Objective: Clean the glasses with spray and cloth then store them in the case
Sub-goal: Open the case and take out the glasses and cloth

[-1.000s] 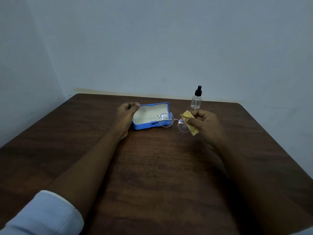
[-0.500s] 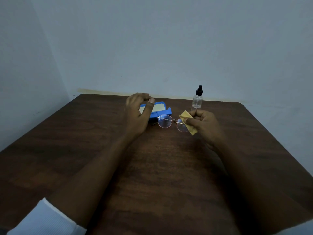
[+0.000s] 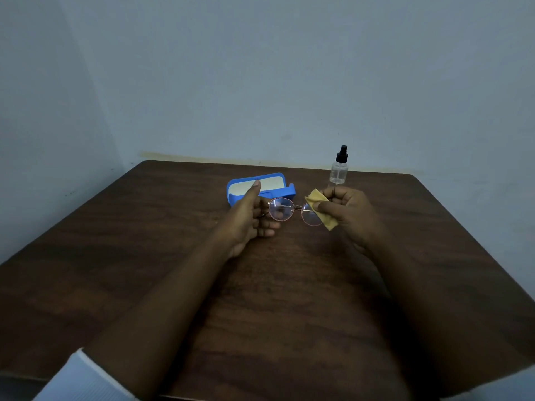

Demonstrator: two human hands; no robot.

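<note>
Round thin-wire glasses held above dark wood-grain counter, before open blue case. Right hand fingers clamp yellow zigzag-edged cloth over right lens. Left hand at other lens, fingers loosely curled, grip unclear. Clear spray bottle behind.

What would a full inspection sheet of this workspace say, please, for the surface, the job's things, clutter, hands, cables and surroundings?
Surface: dark brown wooden table, grain visible.
Job's things: blue plastic glasses case, open, pale lining, nothing seen inside; round thin-metal-framed glasses, held in front of the case; clear spray bottle with black nozzle, upright behind the right hand.
Clutter: nothing seen.
Hands: right hand pinches small yellow cloth over one lens; left hand at the other lens, thumb up, grip unclear.
Cables: nothing seen.
Surroundings: plain pale blue-grey walls; white sleeve on left arm.
</note>
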